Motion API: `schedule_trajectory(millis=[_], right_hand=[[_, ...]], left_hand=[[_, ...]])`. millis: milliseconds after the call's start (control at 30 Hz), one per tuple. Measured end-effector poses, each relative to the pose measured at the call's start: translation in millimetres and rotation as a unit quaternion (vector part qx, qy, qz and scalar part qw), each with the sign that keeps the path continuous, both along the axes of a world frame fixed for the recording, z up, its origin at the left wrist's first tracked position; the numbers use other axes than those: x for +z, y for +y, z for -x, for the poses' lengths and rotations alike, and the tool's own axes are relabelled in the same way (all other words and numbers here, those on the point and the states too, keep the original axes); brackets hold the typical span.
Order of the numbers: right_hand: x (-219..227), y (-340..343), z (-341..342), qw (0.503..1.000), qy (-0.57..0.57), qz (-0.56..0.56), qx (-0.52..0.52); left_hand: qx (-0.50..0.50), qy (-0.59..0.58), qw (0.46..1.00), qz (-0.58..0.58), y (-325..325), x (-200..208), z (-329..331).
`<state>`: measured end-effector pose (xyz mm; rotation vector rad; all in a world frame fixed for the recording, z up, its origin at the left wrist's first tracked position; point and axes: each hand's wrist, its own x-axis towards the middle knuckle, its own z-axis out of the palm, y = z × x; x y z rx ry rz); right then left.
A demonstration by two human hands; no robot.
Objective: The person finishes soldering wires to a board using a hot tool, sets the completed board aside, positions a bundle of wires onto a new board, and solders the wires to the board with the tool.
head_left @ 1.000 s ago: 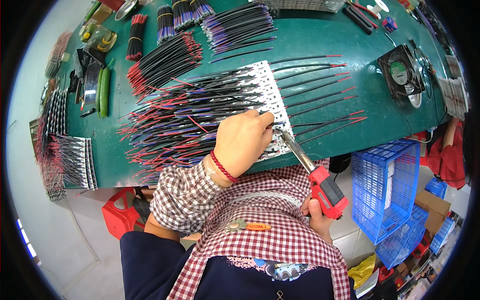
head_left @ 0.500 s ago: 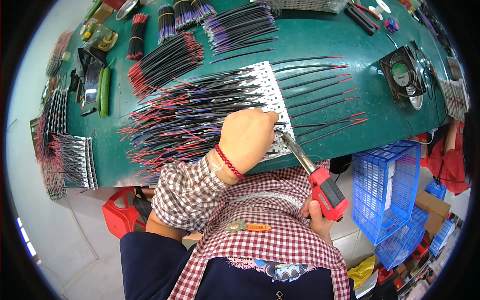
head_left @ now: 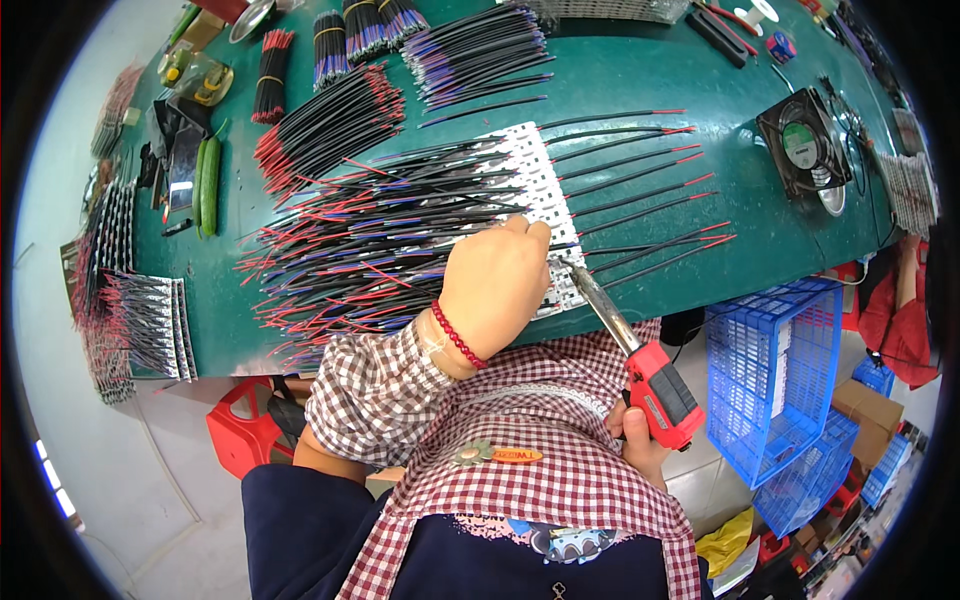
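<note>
Left hand (head_left: 497,285) bent over white board (head_left: 545,195), fingers curled together; fingertips hidden, cannot tell what they pinch. Right hand (head_left: 641,445) wraps handle of red-black tool (head_left: 663,392), metal tip at board, just beside left fingers. Board near table's (head_left: 640,75) near edge, dense black wires (head_left: 375,240) spreading left. Fan (head_left: 800,147) toward right end; cucumbers (head_left: 209,185) near left edge; tied wire bundles (head_left: 270,78) toward far edge.

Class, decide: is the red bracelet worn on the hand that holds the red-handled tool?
No: the red bracelet circles the wrist of the left hand, while the right hand holds the red-handled tool.
</note>
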<state>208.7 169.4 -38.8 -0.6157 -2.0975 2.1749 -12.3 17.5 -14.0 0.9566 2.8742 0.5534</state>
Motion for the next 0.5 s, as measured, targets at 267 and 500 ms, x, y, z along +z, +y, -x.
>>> schedule_trajectory(millis=[267, 500], right_hand=[[-5.6, -2.5, -0.7, 1.000, -0.006, -0.011, -0.006], [-3.4, 0.8, -2.5, 1.000, -0.019, -0.001, 0.010]], left_hand=[[0.028, 0.012, 0.998, -0.051, 2.2, -1.8, -8.9], [0.018, 0.036, 0.998, -0.045, 1.6, -3.5, -11.6]])
